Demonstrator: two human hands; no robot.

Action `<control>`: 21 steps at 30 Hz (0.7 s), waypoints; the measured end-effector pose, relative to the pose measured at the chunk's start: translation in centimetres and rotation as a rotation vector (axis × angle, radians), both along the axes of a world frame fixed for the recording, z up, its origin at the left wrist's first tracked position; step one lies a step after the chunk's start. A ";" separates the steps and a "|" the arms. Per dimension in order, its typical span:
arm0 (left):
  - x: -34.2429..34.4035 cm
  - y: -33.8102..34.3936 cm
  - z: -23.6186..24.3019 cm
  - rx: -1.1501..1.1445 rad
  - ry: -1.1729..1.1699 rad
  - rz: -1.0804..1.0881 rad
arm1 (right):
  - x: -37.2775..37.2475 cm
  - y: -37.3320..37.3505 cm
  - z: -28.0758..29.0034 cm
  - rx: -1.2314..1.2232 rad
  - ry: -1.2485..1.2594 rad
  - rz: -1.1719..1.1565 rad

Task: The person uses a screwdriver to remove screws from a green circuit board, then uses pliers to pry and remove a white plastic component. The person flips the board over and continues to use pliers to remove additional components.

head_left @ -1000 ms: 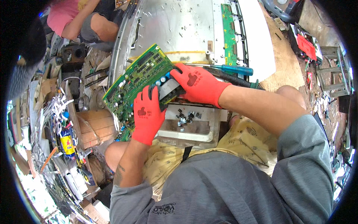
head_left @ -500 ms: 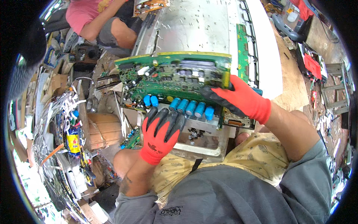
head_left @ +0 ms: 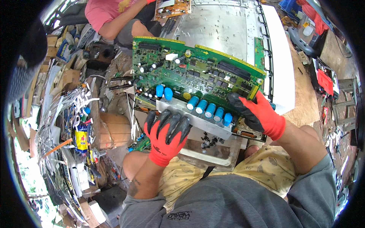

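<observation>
A large green circuit board (head_left: 205, 76) with yellow edge strips stands tilted in front of me. Blue capacitors (head_left: 210, 110) line its near part, above a silver metal strip (head_left: 201, 121). My right hand (head_left: 262, 116), in a red and black glove, grips the board's right edge, its thumb lying over the face. At the near left, my left hand (head_left: 167, 136), gloved alike, has its fingers curled over the metal strip; the thumb is hidden beneath. Small black parts (head_left: 211, 140) lie in a pale-rimmed tray (head_left: 224, 161) below the board.
Beyond the board lies a silver metal panel (head_left: 216, 26) strewn with small screws. A person in a pink top (head_left: 108, 17) sits at far left near an orange-brown circuit board (head_left: 173, 9). Piled wires and strips (head_left: 72, 110) crowd the left; cardboard (head_left: 304, 91) lies right.
The circuit board has tilted, its right end now lower and nearer, with more of its face and the metal strip showing. My right hand moved nearer with it; the view shifted slightly.
</observation>
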State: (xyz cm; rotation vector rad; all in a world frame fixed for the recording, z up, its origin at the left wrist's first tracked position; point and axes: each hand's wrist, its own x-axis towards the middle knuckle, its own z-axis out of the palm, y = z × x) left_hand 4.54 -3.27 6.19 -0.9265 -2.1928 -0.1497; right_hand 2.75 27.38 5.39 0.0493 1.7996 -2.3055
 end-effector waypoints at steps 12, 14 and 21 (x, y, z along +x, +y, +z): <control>-0.8 1.1 0.7 0.008 -0.283 -0.008 | -1.3 -1.0 -0.1 0.570 0.856 0.072; -1.0 0.0 0.0 0.020 -0.328 0.023 | -1.8 -1.3 -0.8 0.628 1.000 0.025; -2.1 -0.8 -0.1 0.131 -0.387 -0.038 | -1.5 -3.8 2.3 -0.663 -0.303 0.326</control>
